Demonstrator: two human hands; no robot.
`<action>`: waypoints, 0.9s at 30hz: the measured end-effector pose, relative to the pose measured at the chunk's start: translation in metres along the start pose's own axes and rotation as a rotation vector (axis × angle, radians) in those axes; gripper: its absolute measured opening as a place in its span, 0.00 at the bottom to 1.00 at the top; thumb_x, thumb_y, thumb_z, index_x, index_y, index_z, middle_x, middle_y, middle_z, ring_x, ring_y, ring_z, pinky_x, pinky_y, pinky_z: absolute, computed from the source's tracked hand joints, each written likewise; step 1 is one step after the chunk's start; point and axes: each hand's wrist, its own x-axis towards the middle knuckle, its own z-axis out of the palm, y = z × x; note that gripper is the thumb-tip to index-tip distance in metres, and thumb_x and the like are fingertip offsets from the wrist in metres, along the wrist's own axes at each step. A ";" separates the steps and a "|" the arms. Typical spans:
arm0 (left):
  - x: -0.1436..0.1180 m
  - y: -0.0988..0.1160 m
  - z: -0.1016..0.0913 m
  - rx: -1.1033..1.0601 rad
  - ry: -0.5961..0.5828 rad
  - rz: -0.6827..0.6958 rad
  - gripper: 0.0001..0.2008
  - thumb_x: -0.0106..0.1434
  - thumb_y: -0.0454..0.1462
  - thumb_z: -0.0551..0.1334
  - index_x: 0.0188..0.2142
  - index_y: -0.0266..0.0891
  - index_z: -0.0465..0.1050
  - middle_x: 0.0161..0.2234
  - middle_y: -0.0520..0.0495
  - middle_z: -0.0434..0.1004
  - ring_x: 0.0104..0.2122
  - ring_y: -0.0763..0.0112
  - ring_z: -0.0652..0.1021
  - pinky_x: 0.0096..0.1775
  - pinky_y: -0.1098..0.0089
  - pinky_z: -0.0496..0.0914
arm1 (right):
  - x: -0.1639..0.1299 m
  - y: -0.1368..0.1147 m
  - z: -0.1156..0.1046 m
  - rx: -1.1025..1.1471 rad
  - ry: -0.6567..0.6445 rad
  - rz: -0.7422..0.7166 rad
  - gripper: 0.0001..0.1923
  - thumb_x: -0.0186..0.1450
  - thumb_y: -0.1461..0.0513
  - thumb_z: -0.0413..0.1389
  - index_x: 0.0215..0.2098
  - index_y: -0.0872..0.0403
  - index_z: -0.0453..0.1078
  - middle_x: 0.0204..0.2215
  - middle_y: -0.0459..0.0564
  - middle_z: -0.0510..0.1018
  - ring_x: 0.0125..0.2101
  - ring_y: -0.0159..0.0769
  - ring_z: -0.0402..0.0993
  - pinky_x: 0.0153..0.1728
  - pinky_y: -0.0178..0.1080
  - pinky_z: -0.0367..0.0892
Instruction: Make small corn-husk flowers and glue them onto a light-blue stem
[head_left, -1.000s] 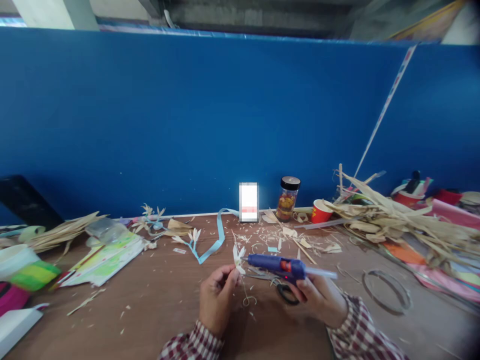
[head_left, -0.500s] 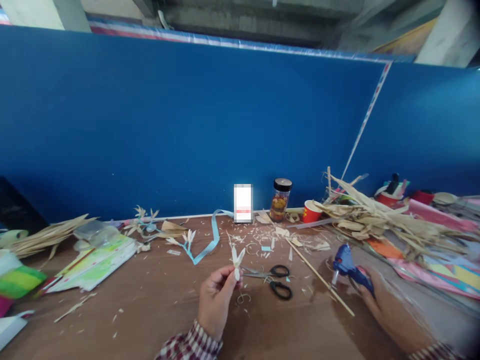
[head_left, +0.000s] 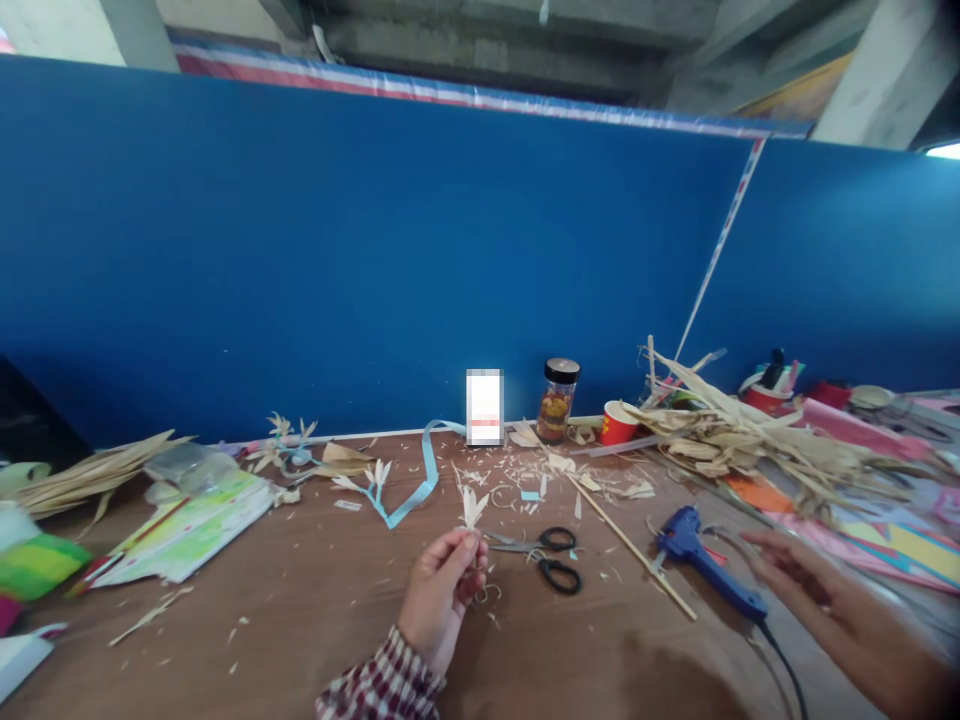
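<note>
Between thumb and fingers, my left hand (head_left: 442,585) pinches the base of a small pale flower of dried husk strips (head_left: 472,506), its petals pointing up. Black-handled scissors (head_left: 556,560) lie half open just to the right of that hand. A blue glue gun (head_left: 709,562) rests on the table with its nozzle by a thin wooden stick (head_left: 637,550); its cord runs toward the front edge. Beside the gun's right side my right hand (head_left: 832,600) is open, fingers stretched out and apart from it, somewhat blurred.
Scraps litter the brown table (head_left: 300,640). A blue ribbon (head_left: 420,490) joins a finished-looking husk flower (head_left: 375,478). Behind stand a black-lidded jar (head_left: 557,405) and a red paper cup (head_left: 618,424). Dried husks (head_left: 720,430) pile at right; painted paper (head_left: 187,530) lies left. A blue partition (head_left: 375,250) closes the back.
My right hand has let go of the glue gun, now lying on the table, and moved right with fingers opened. The husk flower has turned in my left hand, showing more petals.
</note>
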 end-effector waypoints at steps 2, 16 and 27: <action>-0.001 -0.003 0.000 0.114 -0.037 0.093 0.09 0.45 0.38 0.67 0.26 0.35 0.73 0.24 0.50 0.74 0.23 0.78 0.72 0.24 0.79 0.67 | -0.004 -0.030 0.031 0.176 -0.095 0.037 0.16 0.54 0.52 0.55 0.38 0.52 0.67 0.34 0.55 0.73 0.36 0.43 0.70 0.36 0.46 0.65; -0.008 -0.007 -0.002 0.548 -0.007 0.405 0.10 0.51 0.40 0.62 0.31 0.36 0.75 0.28 0.45 0.78 0.28 0.67 0.75 0.32 0.69 0.69 | -0.007 -0.100 0.188 1.280 -0.429 0.373 0.11 0.47 0.64 0.64 0.27 0.58 0.68 0.22 0.43 0.72 0.24 0.26 0.67 0.28 0.30 0.61; -0.003 -0.014 -0.012 0.681 0.088 0.345 0.17 0.46 0.45 0.64 0.32 0.36 0.75 0.32 0.43 0.79 0.33 0.60 0.77 0.35 0.66 0.71 | -0.011 -0.108 0.198 1.522 -0.220 0.578 0.12 0.38 0.67 0.66 0.20 0.58 0.69 0.15 0.43 0.72 0.16 0.24 0.64 0.22 0.29 0.58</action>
